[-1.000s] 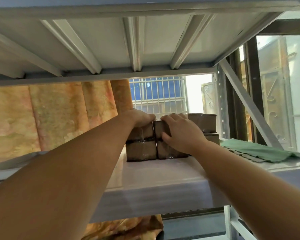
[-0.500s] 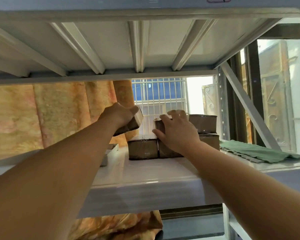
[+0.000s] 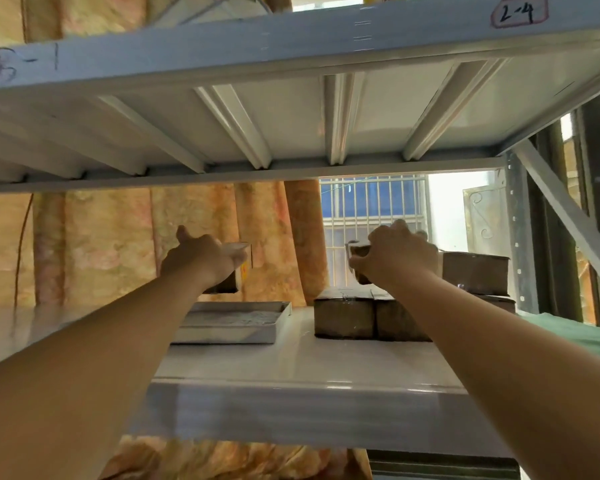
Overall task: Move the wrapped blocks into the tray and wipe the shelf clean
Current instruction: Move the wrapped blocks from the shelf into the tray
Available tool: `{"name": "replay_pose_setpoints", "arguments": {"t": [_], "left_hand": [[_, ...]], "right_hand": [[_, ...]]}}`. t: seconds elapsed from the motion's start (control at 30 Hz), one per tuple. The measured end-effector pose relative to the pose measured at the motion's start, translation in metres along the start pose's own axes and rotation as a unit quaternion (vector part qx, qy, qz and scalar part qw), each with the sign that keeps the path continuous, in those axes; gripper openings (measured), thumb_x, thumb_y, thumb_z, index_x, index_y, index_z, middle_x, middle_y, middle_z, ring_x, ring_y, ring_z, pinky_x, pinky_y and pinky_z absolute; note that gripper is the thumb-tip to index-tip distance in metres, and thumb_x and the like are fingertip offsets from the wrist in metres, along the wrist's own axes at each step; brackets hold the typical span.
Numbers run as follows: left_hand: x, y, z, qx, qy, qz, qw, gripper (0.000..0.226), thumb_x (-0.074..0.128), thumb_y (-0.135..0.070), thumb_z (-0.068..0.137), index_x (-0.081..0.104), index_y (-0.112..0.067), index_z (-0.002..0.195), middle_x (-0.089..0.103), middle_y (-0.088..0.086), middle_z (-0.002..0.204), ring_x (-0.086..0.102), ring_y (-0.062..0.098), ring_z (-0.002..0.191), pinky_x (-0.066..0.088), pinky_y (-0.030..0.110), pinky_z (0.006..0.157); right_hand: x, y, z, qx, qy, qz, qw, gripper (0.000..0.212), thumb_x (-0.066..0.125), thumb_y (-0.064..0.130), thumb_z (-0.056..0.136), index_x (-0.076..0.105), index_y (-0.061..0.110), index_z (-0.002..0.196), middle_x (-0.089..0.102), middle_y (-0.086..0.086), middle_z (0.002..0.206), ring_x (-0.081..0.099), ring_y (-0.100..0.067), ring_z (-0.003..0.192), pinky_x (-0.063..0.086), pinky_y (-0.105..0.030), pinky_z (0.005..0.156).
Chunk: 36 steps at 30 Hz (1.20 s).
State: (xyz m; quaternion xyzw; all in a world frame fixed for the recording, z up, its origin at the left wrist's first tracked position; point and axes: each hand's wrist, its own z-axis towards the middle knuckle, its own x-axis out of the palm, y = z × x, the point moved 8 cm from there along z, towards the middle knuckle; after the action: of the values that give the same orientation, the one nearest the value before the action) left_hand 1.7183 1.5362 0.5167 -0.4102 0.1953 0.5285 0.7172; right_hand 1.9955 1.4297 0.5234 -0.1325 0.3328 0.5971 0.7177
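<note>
The left hand (image 3: 201, 261) grips a wrapped block (image 3: 234, 284) above the tray (image 3: 229, 333), centre frame. The right hand (image 3: 395, 259) grips a second block (image 3: 358, 253).

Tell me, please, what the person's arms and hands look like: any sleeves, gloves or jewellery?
The left forearm and right forearm are bare to the picture's edge; no sleeve shows. The left hand and right hand wear no gloves, and no watch, bracelet or ring is visible from this side.

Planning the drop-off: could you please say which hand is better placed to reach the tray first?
Left: the left hand holds its block over the tray; the right hand holds one above the stack.
</note>
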Motion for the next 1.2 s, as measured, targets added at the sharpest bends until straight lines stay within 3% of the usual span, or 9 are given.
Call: {"name": "replay_pose_setpoints", "arguments": {"t": [0.13,0.27,0.4,0.53,0.63,0.87,0.93,1.03,1.2], "left_hand": [[-0.003,0.047,0.021,0.002,0.020,0.022,1.000,0.074,0.042,-0.068,0.080,0.049,-0.018,0.134,0.019,0.012,0.151,0.046,0.034,0.121,0.044,0.037,0.088],[0.000,0.090,0.040,0.003,0.046,0.046,0.998,0.076,0.034,-0.070,0.074,0.057,-0.017,0.124,0.032,0.014,0.146,0.036,0.029,0.129,0.038,0.036,0.076],[0.006,0.124,0.055,0.009,0.073,0.037,0.997,0.080,0.035,-0.072,0.073,0.058,-0.012,0.121,0.047,0.017,0.130,0.046,0.030,0.114,0.041,0.034,0.075],[0.016,0.135,0.060,0.060,0.107,0.030,0.992,0.061,0.038,-0.070,0.075,0.059,-0.012,0.074,0.057,0.017,0.103,0.056,0.026,0.084,0.041,0.031,0.063],[0.023,0.137,0.062,0.092,0.111,0.039,0.989,0.060,0.039,-0.070,0.076,0.054,-0.013,0.065,0.060,0.014,0.093,0.059,0.025,0.077,0.040,0.029,0.059],[0.017,0.133,0.048,0.167,0.061,0.106,0.978,0.055,0.042,-0.067,0.083,0.049,-0.014,0.076,0.037,0.013,0.139,0.048,0.022,0.075,0.034,0.028,0.055],[0.020,0.136,0.048,0.177,0.065,0.098,0.977,0.056,0.040,-0.067,0.083,0.046,-0.013,0.070,0.051,0.010,0.114,0.047,0.021,0.073,0.031,0.026,0.051],[0.023,0.144,0.051,0.176,0.067,0.064,0.980,0.056,0.042,-0.068,0.082,0.042,-0.016,0.061,0.046,0.002,0.076,0.047,0.018,0.063,0.030,0.025,0.049],[0.024,0.158,0.053,0.165,0.058,0.015,0.985,0.062,0.042,-0.071,0.080,0.045,-0.013,0.058,0.050,0.002,0.064,0.047,0.017,0.054,0.033,0.024,0.049]], "right_hand": [[-0.016,0.048,-0.002,-0.037,-0.063,0.035,0.997,0.051,0.051,0.061,0.081,0.063,0.021,0.109,0.051,-0.004,0.120,0.045,-0.031,0.116,0.044,-0.038,0.081],[-0.014,0.100,-0.008,-0.054,-0.045,0.123,0.990,0.050,0.055,0.059,0.077,0.065,0.021,0.109,0.053,-0.003,0.111,0.051,-0.028,0.108,0.045,-0.037,0.080],[0.002,0.152,-0.014,-0.051,-0.024,0.161,0.985,0.049,0.056,0.061,0.075,0.066,0.021,0.102,0.059,-0.001,0.103,0.056,-0.025,0.099,0.047,-0.035,0.079],[0.030,0.203,-0.020,-0.036,0.030,0.166,0.985,0.052,0.054,0.061,0.074,0.064,0.019,0.104,0.062,-0.003,0.106,0.056,-0.027,0.102,0.050,-0.041,0.085],[0.048,0.233,-0.032,-0.030,0.066,0.145,0.987,0.050,0.054,0.057,0.077,0.062,0.017,0.106,0.057,-0.005,0.112,0.050,-0.030,0.109,0.047,-0.039,0.086],[0.078,0.271,-0.050,0.019,0.091,0.126,0.988,0.032,0.056,0.046,0.077,0.061,0.018,0.090,0.054,-0.003,0.104,0.053,-0.028,0.101,0.044,-0.035,0.076],[0.082,0.276,-0.052,0.029,0.094,0.118,0.988,0.030,0.056,0.046,0.077,0.059,0.018,0.086,0.055,-0.003,0.103,0.052,-0.026,0.095,0.044,-0.034,0.074],[0.088,0.282,-0.054,0.042,0.096,0.120,0.987,0.030,0.056,0.048,0.078,0.059,0.018,0.084,0.056,-0.003,0.105,0.051,-0.025,0.090,0.045,-0.034,0.077],[0.096,0.290,-0.053,0.040,0.103,0.107,0.988,0.040,0.058,0.053,0.078,0.063,0.017,0.096,0.053,-0.005,0.117,0.050,-0.030,0.109,0.045,-0.039,0.084]]}}
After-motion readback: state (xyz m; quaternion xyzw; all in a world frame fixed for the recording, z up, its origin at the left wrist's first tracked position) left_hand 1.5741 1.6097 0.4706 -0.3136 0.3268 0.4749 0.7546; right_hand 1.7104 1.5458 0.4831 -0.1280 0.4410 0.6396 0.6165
